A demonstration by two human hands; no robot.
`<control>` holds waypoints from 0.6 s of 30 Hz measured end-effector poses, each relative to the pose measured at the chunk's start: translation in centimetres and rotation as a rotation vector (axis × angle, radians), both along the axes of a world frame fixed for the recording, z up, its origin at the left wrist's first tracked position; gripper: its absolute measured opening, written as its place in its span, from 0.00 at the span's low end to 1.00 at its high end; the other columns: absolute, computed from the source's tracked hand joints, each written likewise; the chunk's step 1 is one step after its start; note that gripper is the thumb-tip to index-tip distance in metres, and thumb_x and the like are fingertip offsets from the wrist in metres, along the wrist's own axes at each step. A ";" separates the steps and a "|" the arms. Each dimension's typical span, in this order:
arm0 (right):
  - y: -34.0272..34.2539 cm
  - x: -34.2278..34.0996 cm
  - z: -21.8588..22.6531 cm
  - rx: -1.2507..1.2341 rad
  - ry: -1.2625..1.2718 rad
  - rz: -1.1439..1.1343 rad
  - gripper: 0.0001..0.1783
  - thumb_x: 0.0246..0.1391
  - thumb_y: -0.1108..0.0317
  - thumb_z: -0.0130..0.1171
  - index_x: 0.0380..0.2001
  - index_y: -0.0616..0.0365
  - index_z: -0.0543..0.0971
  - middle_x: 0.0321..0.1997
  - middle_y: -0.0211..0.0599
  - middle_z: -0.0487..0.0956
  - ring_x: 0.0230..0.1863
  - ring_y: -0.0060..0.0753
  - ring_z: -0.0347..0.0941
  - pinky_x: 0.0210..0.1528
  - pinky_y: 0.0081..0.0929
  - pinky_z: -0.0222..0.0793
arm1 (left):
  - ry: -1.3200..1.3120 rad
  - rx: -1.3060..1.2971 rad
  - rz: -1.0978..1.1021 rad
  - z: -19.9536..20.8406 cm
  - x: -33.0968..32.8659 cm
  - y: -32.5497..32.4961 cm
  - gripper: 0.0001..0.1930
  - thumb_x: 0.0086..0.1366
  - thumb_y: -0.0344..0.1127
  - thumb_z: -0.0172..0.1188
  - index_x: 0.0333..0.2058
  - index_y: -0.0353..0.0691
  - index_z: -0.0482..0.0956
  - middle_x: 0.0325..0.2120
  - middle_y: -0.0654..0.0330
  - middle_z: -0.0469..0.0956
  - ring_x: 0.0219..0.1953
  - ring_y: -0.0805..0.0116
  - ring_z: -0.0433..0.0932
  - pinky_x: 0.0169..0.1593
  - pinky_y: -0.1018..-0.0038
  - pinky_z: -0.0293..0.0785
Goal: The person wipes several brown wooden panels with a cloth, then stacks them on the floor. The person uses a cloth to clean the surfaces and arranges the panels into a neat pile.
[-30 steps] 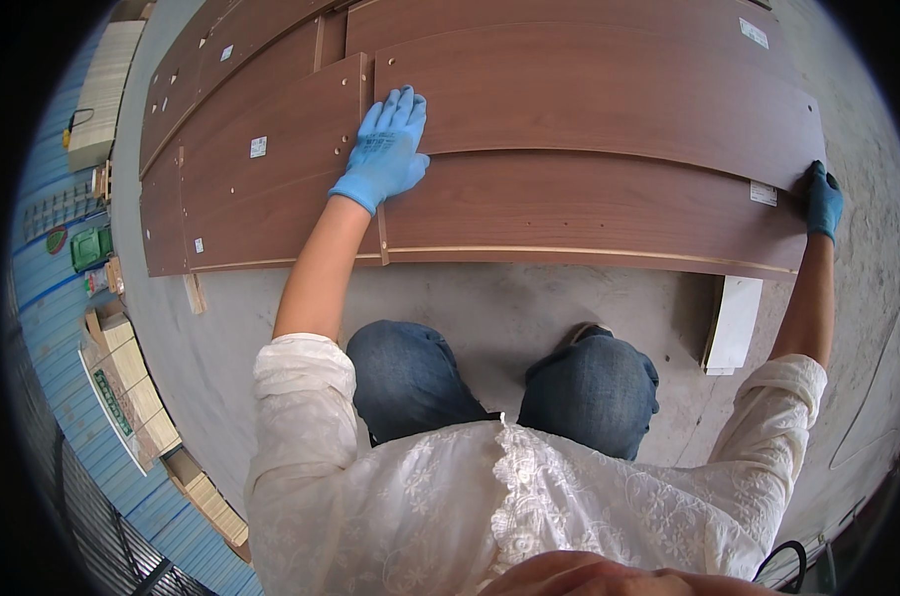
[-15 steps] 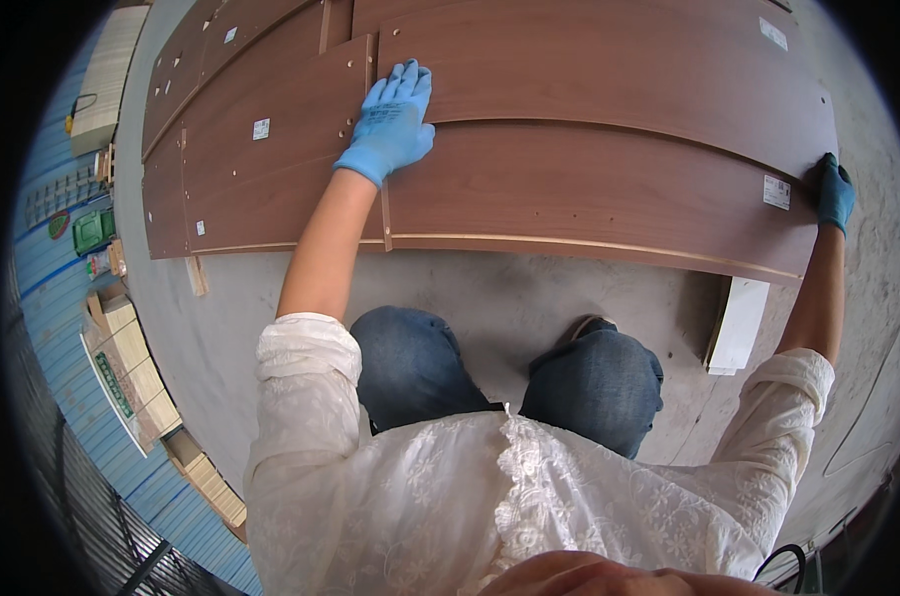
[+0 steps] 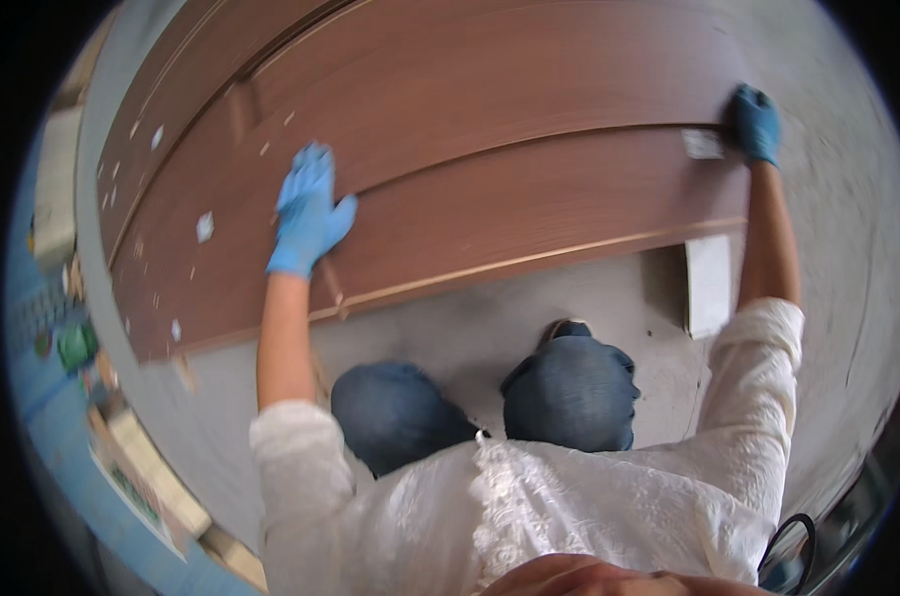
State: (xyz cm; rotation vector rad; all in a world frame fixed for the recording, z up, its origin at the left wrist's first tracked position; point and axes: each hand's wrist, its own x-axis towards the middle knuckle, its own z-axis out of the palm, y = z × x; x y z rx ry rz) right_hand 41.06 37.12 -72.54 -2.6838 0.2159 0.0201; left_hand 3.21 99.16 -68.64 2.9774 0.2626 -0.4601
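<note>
My left hand (image 3: 309, 214), in a blue glove, lies flat with its fingers stretched out near the seam between reddish-brown wood-grain panels. At the right end of the upper panel (image 3: 509, 84), my gloved right hand (image 3: 758, 124) has its fingers curled round the edge; the fingertips are partly hidden. A lower panel (image 3: 539, 204) with a pale front edge lies nearer to me, its white label (image 3: 703, 144) close to my right hand. Further panels (image 3: 162, 268) with small white labels extend to the left. Motion blurs the fine detail.
A white block (image 3: 708, 288) stands under the panels' right end on the grey concrete floor (image 3: 450, 318). My knees are just before the near edge. At the left are pale board stacks (image 3: 152, 467), a green container (image 3: 76, 346) and a blue surface (image 3: 33, 407).
The view has turned, so the panels now slant down toward the left and both hands appear further left. My hands keep about the same places on the panels.
</note>
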 end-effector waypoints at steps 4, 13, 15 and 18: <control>2.1 1.0 -0.7 -0.098 -0.063 -0.056 0.38 0.60 0.39 0.56 0.58 0.63 0.80 0.60 0.56 0.80 0.64 0.55 0.75 0.67 0.42 0.68 | 0.061 0.005 0.026 -0.9 0.5 1.2 0.44 0.62 0.42 0.62 0.72 0.28 0.57 0.75 0.39 0.52 0.77 0.43 0.51 0.76 0.55 0.48; 8.9 0.4 -4.0 0.002 0.069 0.005 0.38 0.56 0.36 0.57 0.54 0.60 0.83 0.56 0.56 0.82 0.60 0.57 0.77 0.63 0.43 0.71 | 0.156 0.055 0.177 1.9 -5.9 0.9 0.44 0.62 0.42 0.63 0.73 0.29 0.56 0.75 0.39 0.52 0.77 0.42 0.51 0.76 0.54 0.50; 9.2 0.4 -3.6 0.009 0.081 0.088 0.37 0.56 0.37 0.56 0.52 0.61 0.83 0.56 0.57 0.82 0.60 0.58 0.78 0.62 0.44 0.71 | 0.100 0.043 0.154 1.9 -5.7 1.2 0.44 0.62 0.42 0.62 0.72 0.29 0.56 0.75 0.39 0.52 0.77 0.42 0.50 0.77 0.55 0.49; 5.6 0.5 -1.9 0.045 0.069 -0.071 0.32 0.58 0.40 0.56 0.40 0.62 0.85 0.39 0.56 0.86 0.42 0.53 0.82 0.48 0.46 0.75 | -0.080 -0.033 0.004 -0.3 -2.4 1.7 0.41 0.60 0.41 0.64 0.69 0.26 0.62 0.71 0.35 0.58 0.74 0.39 0.56 0.75 0.53 0.54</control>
